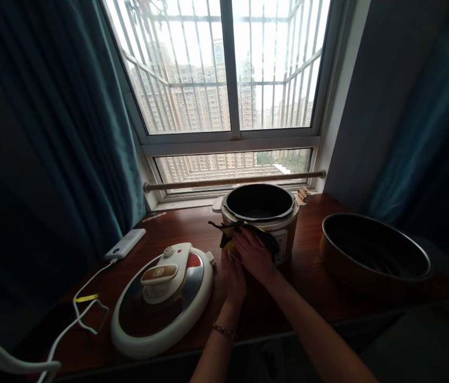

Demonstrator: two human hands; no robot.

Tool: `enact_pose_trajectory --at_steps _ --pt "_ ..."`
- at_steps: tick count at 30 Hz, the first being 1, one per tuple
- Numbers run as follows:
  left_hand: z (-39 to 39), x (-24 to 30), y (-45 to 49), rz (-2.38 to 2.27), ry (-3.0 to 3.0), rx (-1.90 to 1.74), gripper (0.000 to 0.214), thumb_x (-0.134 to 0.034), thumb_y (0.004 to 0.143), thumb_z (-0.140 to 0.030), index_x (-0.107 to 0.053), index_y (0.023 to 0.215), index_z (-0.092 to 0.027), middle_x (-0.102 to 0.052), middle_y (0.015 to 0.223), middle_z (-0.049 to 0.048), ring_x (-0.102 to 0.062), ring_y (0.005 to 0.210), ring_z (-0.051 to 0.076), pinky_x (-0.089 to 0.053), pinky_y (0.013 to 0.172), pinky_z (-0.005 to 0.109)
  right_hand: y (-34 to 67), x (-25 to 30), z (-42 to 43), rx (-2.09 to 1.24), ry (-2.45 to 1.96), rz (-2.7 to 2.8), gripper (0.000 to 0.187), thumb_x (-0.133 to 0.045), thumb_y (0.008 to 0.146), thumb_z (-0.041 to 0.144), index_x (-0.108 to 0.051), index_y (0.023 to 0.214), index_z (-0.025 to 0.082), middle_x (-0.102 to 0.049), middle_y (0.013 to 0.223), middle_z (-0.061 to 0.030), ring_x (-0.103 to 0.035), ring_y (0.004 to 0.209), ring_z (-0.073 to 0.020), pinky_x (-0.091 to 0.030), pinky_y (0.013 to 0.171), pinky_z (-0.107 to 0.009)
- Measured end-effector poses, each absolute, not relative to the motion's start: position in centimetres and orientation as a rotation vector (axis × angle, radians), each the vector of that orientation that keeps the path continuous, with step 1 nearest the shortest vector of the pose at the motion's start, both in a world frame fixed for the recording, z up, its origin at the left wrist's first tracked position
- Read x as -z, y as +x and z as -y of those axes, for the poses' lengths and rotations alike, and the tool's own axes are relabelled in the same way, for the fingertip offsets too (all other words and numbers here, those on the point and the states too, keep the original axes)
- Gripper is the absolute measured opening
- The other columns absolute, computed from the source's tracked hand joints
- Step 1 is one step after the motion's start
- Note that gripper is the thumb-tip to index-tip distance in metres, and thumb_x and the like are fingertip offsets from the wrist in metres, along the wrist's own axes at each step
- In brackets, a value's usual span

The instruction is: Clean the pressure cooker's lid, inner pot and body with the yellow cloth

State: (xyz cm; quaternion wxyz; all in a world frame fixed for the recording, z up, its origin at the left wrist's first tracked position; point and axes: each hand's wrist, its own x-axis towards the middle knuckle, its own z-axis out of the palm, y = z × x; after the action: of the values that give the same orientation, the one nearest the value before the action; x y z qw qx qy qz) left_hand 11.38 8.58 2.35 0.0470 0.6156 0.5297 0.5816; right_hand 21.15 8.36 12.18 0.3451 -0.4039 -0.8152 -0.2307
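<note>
The electric pressure cooker (288,226) stands lidless near the window, its dark interior facing up. My right hand (253,256) presses a black and yellow cloth (227,236) against the cooker's front side; part of the cloth bunches beneath the palm. Just left of and below it, my left hand (233,277) rests against the lower front of the cooker with its fingers stretched upward, some fingertips hidden. To the left of both hands lies the cooker's round lid (204,306), white-rimmed with a brown and white handle on top.
A dark inner pot (331,255) sits at the right of the wooden table (312,298). On the left are a white power bank (126,244) and a white cable (62,332) with a yellow tie. Small brown items (303,195) lie behind the cooker, by the barred window.
</note>
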Motion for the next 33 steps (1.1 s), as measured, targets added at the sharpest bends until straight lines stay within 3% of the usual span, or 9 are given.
enact_pose_trajectory --at_steps 5,12,18,23,27,33 --pt "-8.3 -2.8 11.4 -1.593 1.875 -1.771 0.054 -0.034 0.091 -0.023 -0.017 0.141 -0.016 -0.026 0.146 0.0130 -0.025 0.134 0.023 -0.024 0.109 0.042 23.6 -12.8 -8.3 0.652 -1.178 1.868 0.033 -0.045 0.087 0.019 -0.053 0.119 0.025 -0.054 0.126 0.0000 -0.033 0.127 -0.0204 -0.023 0.105 -0.039" --pt "-8.2 -3.1 11.4 -1.583 1.902 -1.759 0.053 -0.033 0.091 -0.021 -0.017 0.141 -0.019 -0.027 0.145 0.0109 -0.024 0.134 0.021 -0.023 0.109 0.044 27.3 -12.4 -8.8 0.505 -1.210 1.509 0.030 -0.034 0.089 0.020 -0.050 0.114 0.017 -0.054 0.121 -0.0081 -0.031 0.127 -0.0225 -0.029 0.101 -0.045" --pt "-8.3 -3.0 11.5 -1.592 1.914 -1.772 0.051 -0.033 0.091 -0.021 -0.020 0.140 -0.019 -0.030 0.144 0.0114 -0.024 0.134 0.020 -0.023 0.110 0.044 30.7 -15.5 -10.0 0.455 -1.382 1.239 0.030 -0.032 0.090 0.026 -0.053 0.107 0.014 -0.058 0.111 -0.0129 -0.046 0.111 -0.0242 -0.032 0.096 -0.043" --pt "-8.5 -2.8 11.5 -1.589 1.918 -1.762 0.051 -0.035 0.090 -0.021 -0.021 0.140 -0.020 -0.031 0.143 0.0108 -0.025 0.134 0.021 -0.024 0.110 0.043 29.0 -19.7 -10.0 0.401 -1.347 1.623 0.031 -0.031 0.092 0.032 -0.057 0.092 0.016 -0.064 0.090 -0.0086 -0.057 0.086 -0.0190 -0.039 0.077 -0.029" --pt "-8.5 -2.7 11.4 -1.594 1.916 -1.777 0.052 -0.035 0.090 -0.021 -0.021 0.140 -0.018 -0.032 0.143 0.0119 -0.026 0.133 0.021 -0.025 0.109 0.043 26.1 -20.9 -10.4 0.510 -1.504 1.974 0.038 -0.031 0.091 0.038 -0.058 0.073 0.018 -0.064 0.069 -0.0057 -0.058 0.065 -0.0179 -0.032 0.060 -0.027" --pt "-8.6 -2.7 11.2 -1.611 1.881 -1.795 0.051 -0.034 0.090 -0.022 -0.021 0.139 -0.019 -0.029 0.144 0.0118 -0.025 0.134 0.021 -0.024 0.109 0.044 25.9 -21.2 -10.7 0.517 -1.599 2.002 0.036 -0.033 0.089 0.035 -0.059 0.071 0.017 -0.065 0.068 -0.0050 -0.059 0.060 -0.0159 -0.023 0.053 -0.026"
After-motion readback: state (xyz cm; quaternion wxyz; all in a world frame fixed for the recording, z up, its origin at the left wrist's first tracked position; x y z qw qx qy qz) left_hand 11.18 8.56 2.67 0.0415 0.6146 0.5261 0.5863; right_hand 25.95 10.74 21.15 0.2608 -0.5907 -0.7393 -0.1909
